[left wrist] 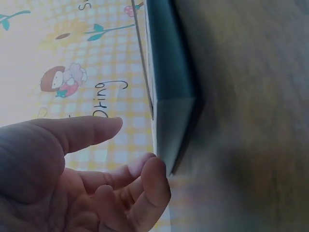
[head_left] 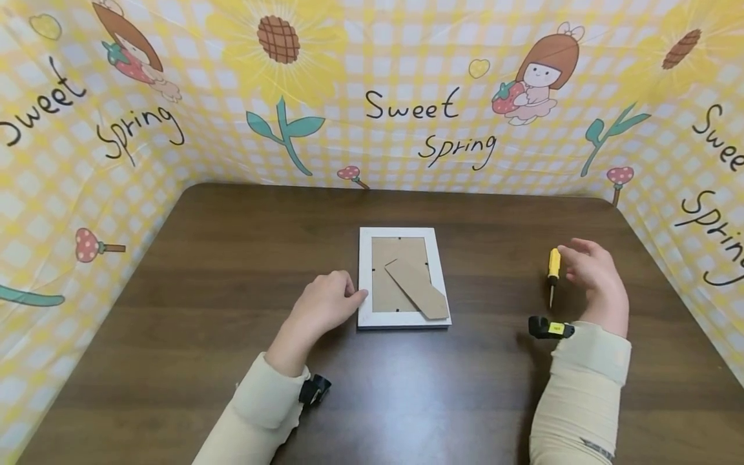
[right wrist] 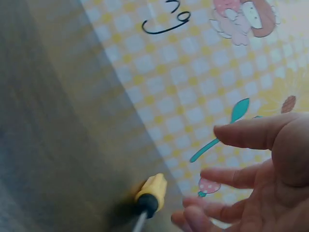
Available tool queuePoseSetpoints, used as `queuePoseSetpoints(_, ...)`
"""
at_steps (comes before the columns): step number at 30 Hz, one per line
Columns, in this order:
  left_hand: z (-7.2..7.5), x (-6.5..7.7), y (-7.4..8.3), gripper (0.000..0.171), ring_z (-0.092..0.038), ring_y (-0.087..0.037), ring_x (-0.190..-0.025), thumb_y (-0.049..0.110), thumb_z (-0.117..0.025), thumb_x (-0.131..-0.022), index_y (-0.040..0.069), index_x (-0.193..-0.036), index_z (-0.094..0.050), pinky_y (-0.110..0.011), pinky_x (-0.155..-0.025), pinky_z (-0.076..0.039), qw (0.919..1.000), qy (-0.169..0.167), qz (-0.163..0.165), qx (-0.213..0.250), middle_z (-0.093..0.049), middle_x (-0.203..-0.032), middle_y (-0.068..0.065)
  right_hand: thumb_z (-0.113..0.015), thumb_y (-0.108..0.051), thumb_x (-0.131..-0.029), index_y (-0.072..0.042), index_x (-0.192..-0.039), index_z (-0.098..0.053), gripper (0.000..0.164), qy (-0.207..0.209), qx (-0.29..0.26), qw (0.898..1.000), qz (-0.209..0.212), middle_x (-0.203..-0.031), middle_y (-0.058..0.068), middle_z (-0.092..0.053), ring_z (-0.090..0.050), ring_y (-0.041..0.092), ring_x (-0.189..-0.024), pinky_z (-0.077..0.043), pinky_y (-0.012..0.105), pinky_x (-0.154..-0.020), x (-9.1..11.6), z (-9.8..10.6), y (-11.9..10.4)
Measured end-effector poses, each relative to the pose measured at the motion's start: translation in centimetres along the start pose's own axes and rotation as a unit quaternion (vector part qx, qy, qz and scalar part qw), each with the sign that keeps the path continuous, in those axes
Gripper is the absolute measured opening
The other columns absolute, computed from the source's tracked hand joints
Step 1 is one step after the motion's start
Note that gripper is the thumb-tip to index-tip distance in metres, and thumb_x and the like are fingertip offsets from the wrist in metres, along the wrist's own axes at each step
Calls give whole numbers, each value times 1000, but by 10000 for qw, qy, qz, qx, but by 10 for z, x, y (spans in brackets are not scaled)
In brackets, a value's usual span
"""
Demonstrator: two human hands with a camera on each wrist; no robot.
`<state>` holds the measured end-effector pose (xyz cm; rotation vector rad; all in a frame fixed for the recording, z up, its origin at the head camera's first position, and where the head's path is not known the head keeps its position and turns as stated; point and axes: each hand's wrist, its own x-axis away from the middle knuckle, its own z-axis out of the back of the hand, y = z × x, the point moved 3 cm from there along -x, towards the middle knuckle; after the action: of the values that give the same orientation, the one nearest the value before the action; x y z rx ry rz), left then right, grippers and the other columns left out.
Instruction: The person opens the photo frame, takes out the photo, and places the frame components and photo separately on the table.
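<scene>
A white picture frame (head_left: 365, 278) lies on the brown surface (head_left: 261, 226), between the two hands but much closer to the left one. Its back faces up. The back is a light brown board (head_left: 383, 297), with little black tabs (head_left: 374, 270) around the edge. A flat brown stand (head_left: 421, 287) sits on it, slanting toward the near right corner.

The left hand (head_left: 325, 300) is right beside the frame, on its left side. Its fingers are bent in a loose way, and there is a gap between them and the thumb. The tips come up to the frame's edge, but I cannot tell if they touch it.

The right hand (head_left: 593, 274) is well over to the right of the frame. Its fingers are loose and a bit spread, with nothing in them. Just to the left of it is a screwdriver (head_left: 553, 268). The yellow handle is at the far end and the thin metal tip points to the near side. The screwdriver is between the frame and the right hand, and a lot nearer to the hand.
</scene>
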<state>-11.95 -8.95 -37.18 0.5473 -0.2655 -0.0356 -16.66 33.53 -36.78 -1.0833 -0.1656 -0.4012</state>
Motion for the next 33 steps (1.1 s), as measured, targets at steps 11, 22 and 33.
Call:
queuePoseSetpoints(11,-9,1,-2,31,-52,-16,-48,36,-58,-86,10,-71,-53,-27,-48,-36,9989,-455,24,125,-55,-55,-3,-40,-36,-94,17,-138,-14,74,-211,1852,9820,-303,-136,38,-25,-37,44,-116,-40,48,-95,-11,-13,7)
queuePoseSetpoints(22,-13,-2,-5,32,-58,-19,-48,37,-61,-85,10,-73,-51,-27,-48,-37,9972,-738,-32,93,-58,-56,-5,-49,-14,-86,16,-124,-38,49,-44,2906,9568,31,-105,32,-44,-43,40,-92,-41,47,-81,-16,-29,1)
queuePoseSetpoints(33,-14,-5,-9,28,-60,-20,-49,35,-62,-87,10,-82,-51,-28,-51,-40,9946,-927,-6,465,-57,-68,-7,-47,-4,-85,12,-117,-37,37,-390,1039,9938,51,-93,13,-44,-48,17,-75,-43,26,-62,-15,-43,-8)
